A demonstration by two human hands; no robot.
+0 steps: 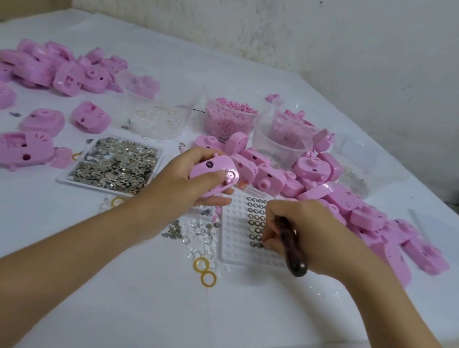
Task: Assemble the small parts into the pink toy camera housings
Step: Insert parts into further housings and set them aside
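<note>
A white bench carries everything; a heap of pink housings lies at far left, and a second heap runs along the right, past the hands; between them stand tubs, one full of pink bits, the others clear; a tray of metal bits sits left of centre; a clear grid tray just beside it holds rows of small rings in its right columns. The left grip grasps one housing above the grid tray's far edge, thumb across its face; the right grip is clenched round a dark-handled tool, fingertips down at the ring rows; the tool's tip is hidden. Clear lenses and yellow rings lie loose by the tray's left edge.
</note>
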